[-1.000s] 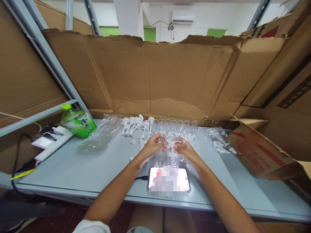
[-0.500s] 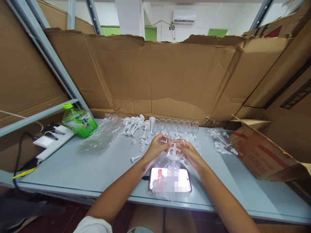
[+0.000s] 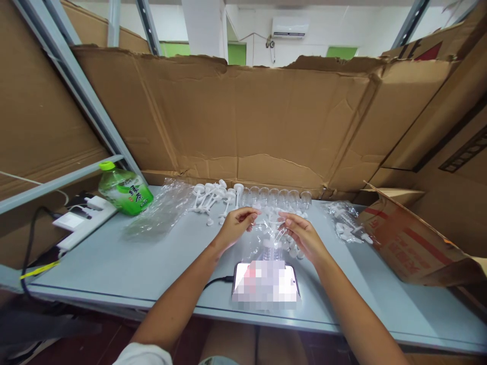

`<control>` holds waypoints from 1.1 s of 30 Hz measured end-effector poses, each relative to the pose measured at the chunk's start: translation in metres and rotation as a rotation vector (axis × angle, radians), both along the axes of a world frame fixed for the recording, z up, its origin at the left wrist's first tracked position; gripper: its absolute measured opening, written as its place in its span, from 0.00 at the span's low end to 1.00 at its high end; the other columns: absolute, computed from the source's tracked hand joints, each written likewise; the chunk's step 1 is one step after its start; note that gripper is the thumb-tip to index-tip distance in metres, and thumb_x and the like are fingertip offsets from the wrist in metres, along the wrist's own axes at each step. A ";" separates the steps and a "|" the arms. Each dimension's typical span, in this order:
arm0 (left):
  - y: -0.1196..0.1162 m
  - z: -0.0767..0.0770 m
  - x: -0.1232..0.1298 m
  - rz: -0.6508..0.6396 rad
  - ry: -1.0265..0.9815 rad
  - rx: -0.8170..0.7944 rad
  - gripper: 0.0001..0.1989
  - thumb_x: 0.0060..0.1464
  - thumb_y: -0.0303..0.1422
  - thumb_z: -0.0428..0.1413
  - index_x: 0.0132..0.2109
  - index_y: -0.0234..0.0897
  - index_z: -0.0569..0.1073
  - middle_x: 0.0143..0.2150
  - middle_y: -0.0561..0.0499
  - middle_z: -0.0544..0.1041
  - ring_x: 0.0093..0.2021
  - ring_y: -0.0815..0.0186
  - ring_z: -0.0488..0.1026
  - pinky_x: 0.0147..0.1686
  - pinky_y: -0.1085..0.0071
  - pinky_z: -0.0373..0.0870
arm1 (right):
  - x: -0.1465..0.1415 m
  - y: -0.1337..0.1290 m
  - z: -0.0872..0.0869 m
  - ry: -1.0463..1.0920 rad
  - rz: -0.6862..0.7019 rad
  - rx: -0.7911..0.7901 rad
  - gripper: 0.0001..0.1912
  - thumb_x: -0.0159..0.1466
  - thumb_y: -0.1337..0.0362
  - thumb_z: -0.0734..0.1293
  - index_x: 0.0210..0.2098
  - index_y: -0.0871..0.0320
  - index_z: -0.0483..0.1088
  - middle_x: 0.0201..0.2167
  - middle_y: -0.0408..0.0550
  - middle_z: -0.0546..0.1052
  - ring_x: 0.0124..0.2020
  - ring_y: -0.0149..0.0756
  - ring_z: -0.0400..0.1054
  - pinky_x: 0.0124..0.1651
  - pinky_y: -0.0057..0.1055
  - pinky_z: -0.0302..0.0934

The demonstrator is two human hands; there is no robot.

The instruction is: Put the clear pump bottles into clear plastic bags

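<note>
A clear plastic bag (image 3: 251, 244) hangs in front of me, its top corners pulled apart. My left hand (image 3: 235, 226) pinches the upper left edge between thumb and fingers. The upper right edge is held by my right hand (image 3: 304, 237), fingers bent around the film. Inside the bag stands a clear ribbed bottle with a white pump-like top (image 3: 272, 244); its lower part is blurred out. Below it lies a lit phone (image 3: 292, 285) with a black cable, its screen partly blurred.
Several white stemmed parts (image 3: 209, 195) and clear ribbed cups (image 3: 283, 196) line the back by the cardboard wall (image 3: 243, 121). A filled bag (image 3: 348, 223) and an open carton (image 3: 414, 238) are right. A green bottle (image 3: 127, 191) and power strip (image 3: 85, 225) sit left.
My hands have moved apart, left hand leftward and right hand slightly rightward, spreading the top of the bag. The bottle inside stays between them above the phone.
</note>
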State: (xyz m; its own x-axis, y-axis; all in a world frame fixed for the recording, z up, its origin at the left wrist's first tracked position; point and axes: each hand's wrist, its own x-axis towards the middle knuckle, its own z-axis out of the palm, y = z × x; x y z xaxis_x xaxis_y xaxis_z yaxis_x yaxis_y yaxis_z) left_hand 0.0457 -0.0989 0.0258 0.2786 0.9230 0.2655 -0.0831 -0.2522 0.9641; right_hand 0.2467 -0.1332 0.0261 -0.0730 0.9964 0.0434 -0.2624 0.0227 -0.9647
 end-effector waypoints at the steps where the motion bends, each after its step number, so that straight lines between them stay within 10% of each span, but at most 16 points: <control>1: 0.001 0.000 -0.001 -0.014 -0.007 -0.005 0.13 0.47 0.39 0.55 0.36 0.34 0.74 0.21 0.55 0.67 0.20 0.74 0.62 0.22 0.76 0.61 | 0.003 0.001 0.000 -0.019 0.005 0.014 0.15 0.50 0.59 0.70 0.39 0.52 0.73 0.35 0.44 0.75 0.30 0.31 0.66 0.37 0.31 0.59; 9: 0.007 -0.001 -0.007 -0.082 -0.031 -0.017 0.11 0.46 0.37 0.56 0.36 0.35 0.74 0.22 0.54 0.67 0.22 0.73 0.64 0.25 0.74 0.62 | 0.010 0.009 -0.008 -0.104 -0.112 0.140 0.08 0.49 0.62 0.70 0.30 0.54 0.74 0.22 0.41 0.71 0.23 0.30 0.61 0.30 0.31 0.56; 21: 0.007 0.005 -0.016 -0.185 -0.010 0.016 0.07 0.45 0.24 0.50 0.27 0.34 0.72 0.25 0.52 0.69 0.26 0.72 0.66 0.30 0.74 0.63 | 0.013 0.008 -0.007 -0.301 -0.077 0.411 0.09 0.55 0.66 0.64 0.25 0.50 0.76 0.32 0.45 0.66 0.33 0.34 0.61 0.37 0.33 0.56; 33: -0.003 -0.003 0.002 -0.086 -0.085 -0.159 0.15 0.41 0.32 0.61 0.33 0.36 0.62 0.29 0.57 0.64 0.25 0.73 0.70 0.29 0.73 0.69 | 0.010 0.003 -0.006 -0.476 -0.100 0.535 0.07 0.57 0.60 0.64 0.31 0.53 0.75 0.34 0.47 0.64 0.39 0.37 0.61 0.44 0.36 0.57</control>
